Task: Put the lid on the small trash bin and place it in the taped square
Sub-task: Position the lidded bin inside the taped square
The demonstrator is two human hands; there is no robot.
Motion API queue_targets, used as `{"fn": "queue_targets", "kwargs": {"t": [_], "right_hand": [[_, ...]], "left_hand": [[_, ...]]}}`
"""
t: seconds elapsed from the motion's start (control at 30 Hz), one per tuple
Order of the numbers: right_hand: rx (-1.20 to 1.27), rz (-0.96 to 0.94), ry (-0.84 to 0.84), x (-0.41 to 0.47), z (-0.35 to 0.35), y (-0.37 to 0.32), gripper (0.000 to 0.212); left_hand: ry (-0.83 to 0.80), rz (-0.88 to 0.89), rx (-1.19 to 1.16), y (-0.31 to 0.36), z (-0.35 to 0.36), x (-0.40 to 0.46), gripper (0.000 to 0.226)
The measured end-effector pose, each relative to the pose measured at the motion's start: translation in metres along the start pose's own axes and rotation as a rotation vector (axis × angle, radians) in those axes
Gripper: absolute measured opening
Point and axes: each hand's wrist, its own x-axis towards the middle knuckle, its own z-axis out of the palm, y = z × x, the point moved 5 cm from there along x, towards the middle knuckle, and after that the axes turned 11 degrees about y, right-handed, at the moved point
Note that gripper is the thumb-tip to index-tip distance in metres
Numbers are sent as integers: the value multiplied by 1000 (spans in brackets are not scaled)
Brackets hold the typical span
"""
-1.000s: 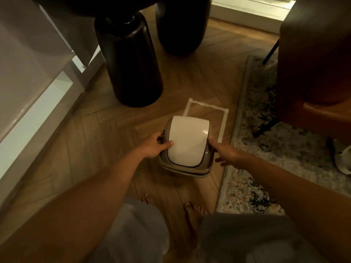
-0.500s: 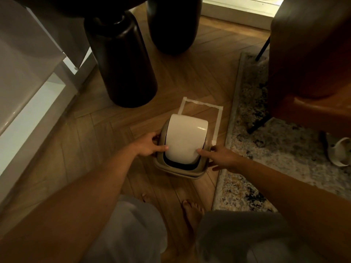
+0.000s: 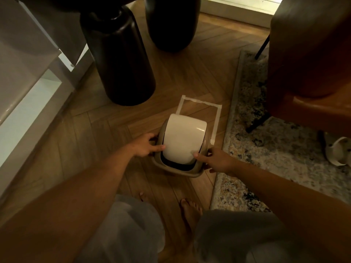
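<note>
A small beige trash bin (image 3: 176,170) stands on the wooden floor with its white swing lid (image 3: 183,138) on top, the lid tipped so a dark gap shows at its near edge. The bin sits just in front of the white taped square (image 3: 218,114), covering the square's near part. My left hand (image 3: 146,146) grips the bin's left rim, thumb on the lid. At the right rim my right hand (image 3: 214,159) holds on, one finger pressing the lid's near corner.
Two tall dark vases (image 3: 121,59) (image 3: 171,23) stand behind the square. A patterned rug (image 3: 266,149) lies to the right with a brown armchair (image 3: 311,59) on it. White furniture (image 3: 28,82) runs along the left. My bare feet (image 3: 190,211) are just behind the bin.
The white lid has tipped back, opening a dark gap at its near edge. My right hand has slid from the bin's far right side to its near corner.
</note>
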Motion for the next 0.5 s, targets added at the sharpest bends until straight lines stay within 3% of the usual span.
{"fn": "queue_targets", "kwargs": {"t": [0.1, 0.23, 0.37, 0.5], "right_hand": [[-19, -22, -21, 1, 3, 2, 37], [-1, -30, -19, 2, 5, 2, 30], [142, -63, 27, -3, 11, 3, 39], [142, -90, 104, -5, 15, 8, 62]], "left_hand": [[-1, 9, -10, -2, 1, 2, 81], [-10, 2, -25, -1, 3, -1, 94], [-6, 7, -37, -1, 5, -2, 90], [18, -13, -25, -2, 7, -6, 83]]}}
